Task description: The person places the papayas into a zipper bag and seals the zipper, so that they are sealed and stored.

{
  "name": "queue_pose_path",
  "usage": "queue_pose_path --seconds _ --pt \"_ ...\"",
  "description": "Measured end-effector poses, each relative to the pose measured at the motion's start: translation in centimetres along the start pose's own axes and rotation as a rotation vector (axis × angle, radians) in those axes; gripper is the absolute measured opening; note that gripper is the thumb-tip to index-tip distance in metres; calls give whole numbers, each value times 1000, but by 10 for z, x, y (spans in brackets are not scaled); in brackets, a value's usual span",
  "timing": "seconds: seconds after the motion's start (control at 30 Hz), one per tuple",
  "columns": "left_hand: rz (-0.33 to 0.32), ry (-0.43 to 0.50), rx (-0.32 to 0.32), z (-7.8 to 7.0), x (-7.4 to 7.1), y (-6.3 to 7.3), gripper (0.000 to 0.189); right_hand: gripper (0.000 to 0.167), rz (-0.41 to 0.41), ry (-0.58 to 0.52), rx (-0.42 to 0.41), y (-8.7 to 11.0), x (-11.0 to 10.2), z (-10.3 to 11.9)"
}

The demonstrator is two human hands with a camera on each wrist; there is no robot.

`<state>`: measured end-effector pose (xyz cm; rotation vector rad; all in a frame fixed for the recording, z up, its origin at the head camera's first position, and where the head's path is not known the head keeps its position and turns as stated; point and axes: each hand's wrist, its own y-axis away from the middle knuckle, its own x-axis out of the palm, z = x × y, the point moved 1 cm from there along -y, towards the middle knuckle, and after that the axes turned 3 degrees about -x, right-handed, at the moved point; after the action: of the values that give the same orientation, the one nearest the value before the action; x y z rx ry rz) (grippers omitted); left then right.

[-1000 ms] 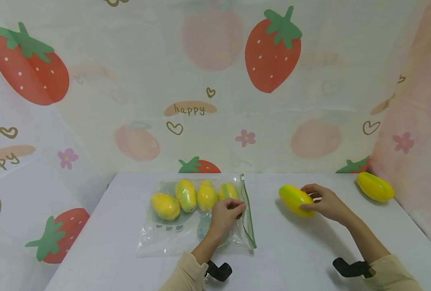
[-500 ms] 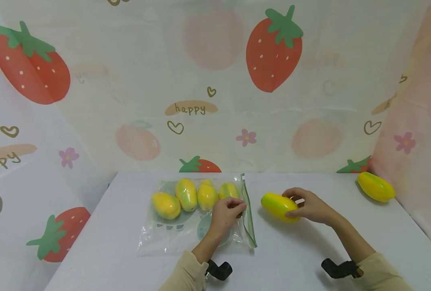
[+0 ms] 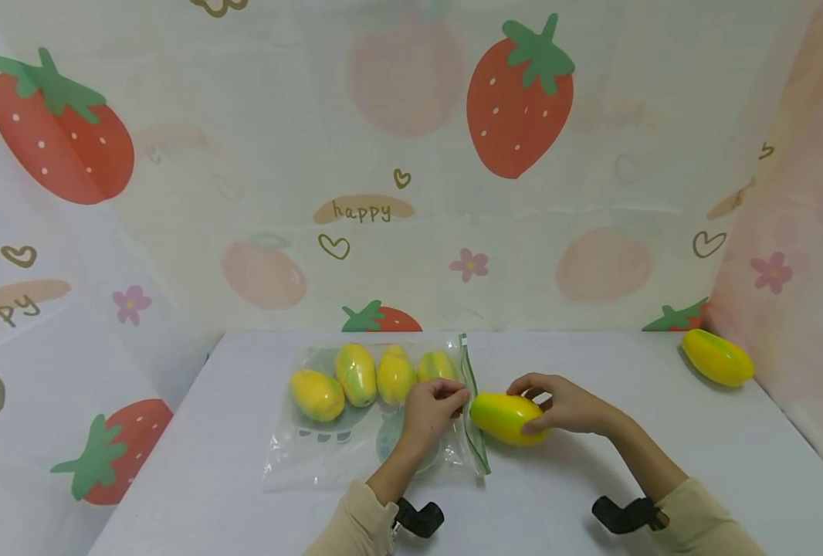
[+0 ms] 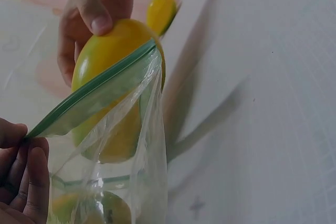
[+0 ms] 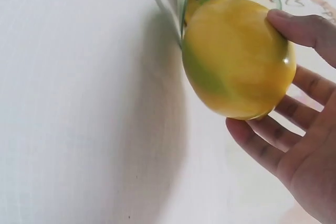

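A clear zip bag (image 3: 328, 462) with a green zip edge lies on the table, several yellow-green papayas (image 3: 357, 374) inside it. My left hand (image 3: 427, 415) pinches the bag's edge at its mouth, thumb against fingers. In the left wrist view the green zip strip (image 4: 97, 85) rises from those fingers and the mouth gapes. My right hand (image 3: 570, 405) grips another papaya (image 3: 507, 418) from its right end, thumb on one side and fingers on the other. That papaya's left end is right at the bag's mouth. In the right wrist view the held papaya (image 5: 236, 61) partly hides the bagged ones.
One more papaya (image 3: 717, 358) lies at the table's back right, near the pink side curtain. A strawberry-printed curtain (image 3: 411, 154) stands behind the white table (image 3: 196, 455). Each wrist carries a black camera mount (image 3: 420, 517).
My right hand has carried the papaya left and slightly nearer to me, from right of the bag up to its mouth. My left hand and the bag have stayed in place.
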<state>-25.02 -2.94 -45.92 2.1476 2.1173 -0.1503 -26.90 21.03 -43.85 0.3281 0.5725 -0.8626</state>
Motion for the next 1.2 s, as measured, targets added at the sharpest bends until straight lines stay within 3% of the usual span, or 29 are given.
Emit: queue_pose_path --seconds 0.27,0.6,0.87,1.03,1.2 --pt "6 7 -4 -1 2 0 16 50 92 -4 5 -9 8 6" --pt "12 18 7 -1 2 -1 16 53 99 -47 4 -21 18 0" --pt "11 21 23 -1 3 0 17 63 -24 -94 7 -23 30 -8" --pt "6 15 18 -2 3 1 16 64 -119 -79 93 -18 36 -11" --pt "3 10 11 -3 3 2 15 59 -198 -132 181 -14 41 -10"
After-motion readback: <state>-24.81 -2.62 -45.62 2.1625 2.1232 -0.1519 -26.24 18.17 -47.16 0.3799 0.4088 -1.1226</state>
